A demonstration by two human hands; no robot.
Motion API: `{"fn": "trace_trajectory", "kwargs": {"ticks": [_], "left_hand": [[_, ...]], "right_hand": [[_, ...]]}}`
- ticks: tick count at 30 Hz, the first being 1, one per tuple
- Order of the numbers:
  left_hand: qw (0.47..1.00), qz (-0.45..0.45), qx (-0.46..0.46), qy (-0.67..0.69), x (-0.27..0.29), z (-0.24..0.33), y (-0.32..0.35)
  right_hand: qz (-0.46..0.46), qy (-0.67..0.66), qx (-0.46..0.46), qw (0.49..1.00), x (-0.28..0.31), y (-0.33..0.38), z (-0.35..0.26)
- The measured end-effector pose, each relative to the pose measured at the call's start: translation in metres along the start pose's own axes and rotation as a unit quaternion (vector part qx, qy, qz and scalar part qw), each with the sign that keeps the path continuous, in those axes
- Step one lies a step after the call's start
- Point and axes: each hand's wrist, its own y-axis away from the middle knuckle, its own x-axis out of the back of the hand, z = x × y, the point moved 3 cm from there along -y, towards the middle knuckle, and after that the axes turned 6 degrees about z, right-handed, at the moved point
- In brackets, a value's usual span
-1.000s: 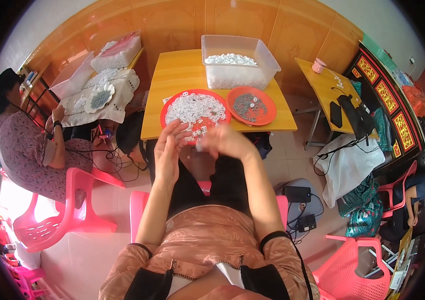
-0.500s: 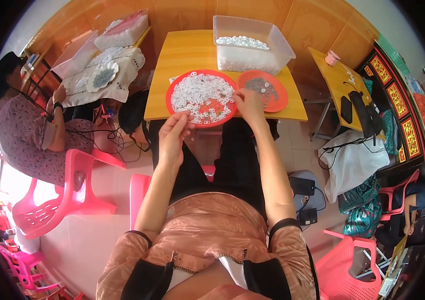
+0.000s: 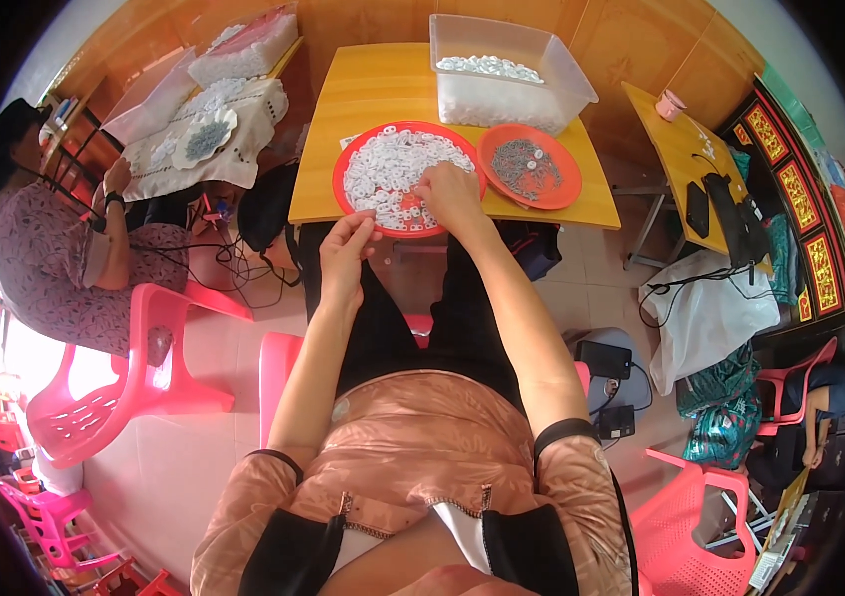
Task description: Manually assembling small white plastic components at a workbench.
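A round red tray heaped with small white rings sits at the near edge of a yellow table. My right hand rests on the pile at the tray's near right side, fingers curled into the rings. My left hand hovers just off the tray's near rim, thumb and fingers pinched together, possibly on a small white piece. A second red tray holding grey metal parts and a few white rings lies to the right.
A clear plastic bin of white rings stands at the table's far side. A seated person works at a cloth-covered table on the left. Pink chairs stand on the left, another yellow table on the right.
The view has tilted so the table sits lower and nearer. My right hand moved onto the ring pile; my left hand stays pinched at the tray's near rim.
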Motion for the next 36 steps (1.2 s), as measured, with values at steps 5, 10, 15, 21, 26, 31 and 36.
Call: {"fn": "trace_trajectory", "kwargs": {"ticks": [5, 10, 15, 21, 26, 31, 36], "left_hand": [[1.0, -0.001, -0.019, -0.009, 0.0, 0.0, 0.001], [0.999, 0.005, -0.038, -0.027, 0.0, 0.0, 0.001], [0.987, -0.012, -0.114, -0.115, -0.006, 0.006, -0.002], [0.847, -0.013, -0.31, -0.432, -0.021, 0.023, -0.018], [0.773, -0.068, -0.383, -0.501, -0.059, 0.019, -0.059], [0.694, -0.107, -0.404, -0.586, -0.079, 0.008, -0.077], [0.61, -0.1, -0.426, -0.661, -0.084, -0.001, -0.086]], "right_hand": [[-0.069, 0.034, -0.047, 0.996, -0.01, -0.005, -0.001], [-0.108, 0.106, -0.003, 0.988, -0.018, -0.01, -0.009], [-0.032, 0.018, -0.052, 0.998, -0.002, 0.001, 0.005], [0.06, -0.333, -0.17, 0.925, 0.043, 0.043, 0.013], [0.094, -0.52, -0.199, 0.825, 0.054, 0.067, 0.013], [0.093, -0.546, -0.192, 0.81, 0.073, 0.072, -0.002], [0.087, -0.557, -0.187, 0.804, 0.077, 0.076, -0.008]]}}
